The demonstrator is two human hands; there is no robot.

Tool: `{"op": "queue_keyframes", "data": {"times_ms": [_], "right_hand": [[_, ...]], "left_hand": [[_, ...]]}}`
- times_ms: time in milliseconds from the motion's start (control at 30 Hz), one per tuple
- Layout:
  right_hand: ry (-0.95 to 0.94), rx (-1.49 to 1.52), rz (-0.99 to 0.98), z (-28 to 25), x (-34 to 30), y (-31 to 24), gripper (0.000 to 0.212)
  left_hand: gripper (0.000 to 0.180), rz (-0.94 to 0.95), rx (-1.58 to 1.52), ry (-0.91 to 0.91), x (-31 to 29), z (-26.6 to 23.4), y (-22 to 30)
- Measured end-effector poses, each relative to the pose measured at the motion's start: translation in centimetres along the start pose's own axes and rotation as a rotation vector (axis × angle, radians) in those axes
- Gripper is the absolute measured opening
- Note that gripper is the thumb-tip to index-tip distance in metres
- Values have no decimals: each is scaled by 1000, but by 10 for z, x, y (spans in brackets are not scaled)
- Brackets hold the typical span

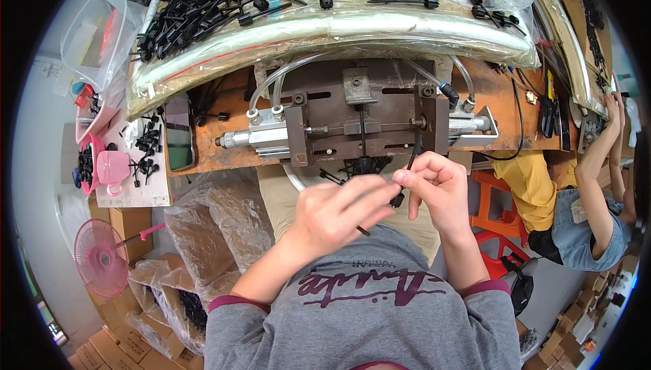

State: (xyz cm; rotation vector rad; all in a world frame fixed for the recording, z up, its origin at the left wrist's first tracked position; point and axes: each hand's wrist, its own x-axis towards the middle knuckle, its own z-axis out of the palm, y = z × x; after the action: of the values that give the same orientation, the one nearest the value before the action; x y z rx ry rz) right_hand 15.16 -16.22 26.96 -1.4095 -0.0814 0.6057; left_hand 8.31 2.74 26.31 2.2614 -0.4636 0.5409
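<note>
Between the thumb and fingers of my right hand [437, 183] is a slim black plastic stem [412, 160], tilted, with its thicker end low beside my left fingertips. My left hand [342, 207] is slightly blurred, its fingers reaching toward that stem. A short black rod end [364, 231] pokes out beneath the left fingers, most of it hidden by the hand. Just beyond both hands is a brown metal fixture [400, 109] with a silver air cylinder [268, 138] on each side. Another black stemmed part [363, 132] lies along its middle, knob toward me.
A plastic-covered tray [325, 27] heaped with black stemmed parts spans the bench's far side. Clear air hoses [291, 68] arch over the fixture. At left are a pink cup [113, 170] and a pink fan [102, 258]. Another person [597, 214] works at right, near an orange stool [491, 200].
</note>
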Motion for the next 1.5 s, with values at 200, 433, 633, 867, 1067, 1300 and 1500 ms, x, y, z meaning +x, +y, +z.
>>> {"op": "queue_keyframes", "data": {"times_ms": [200,433,633,867,1067,1300,1500], "right_hand": [[-8,-105,-17,8,3,-7,11],[311,-612,-637,14,47,-56,9],[299,-1416,-1342,29,131,-129,7],[233,-1762,-1000,35,223,-133,9],[60,-1455,-1099,36,201,-133,12],[-114,-394,-603,22,102,-129,10],[-241,-214,-302,18,33,-70,13]], "left_hand": [[30,31,10,32,-3,3,4],[29,-109,236,67,-7,0,-9],[24,-89,411,-4,-8,21,-19],[23,-75,428,-24,2,22,-24],[23,-107,393,-13,0,23,-24],[20,-215,82,121,12,2,-4],[48,-393,-269,271,16,-29,3]]}}
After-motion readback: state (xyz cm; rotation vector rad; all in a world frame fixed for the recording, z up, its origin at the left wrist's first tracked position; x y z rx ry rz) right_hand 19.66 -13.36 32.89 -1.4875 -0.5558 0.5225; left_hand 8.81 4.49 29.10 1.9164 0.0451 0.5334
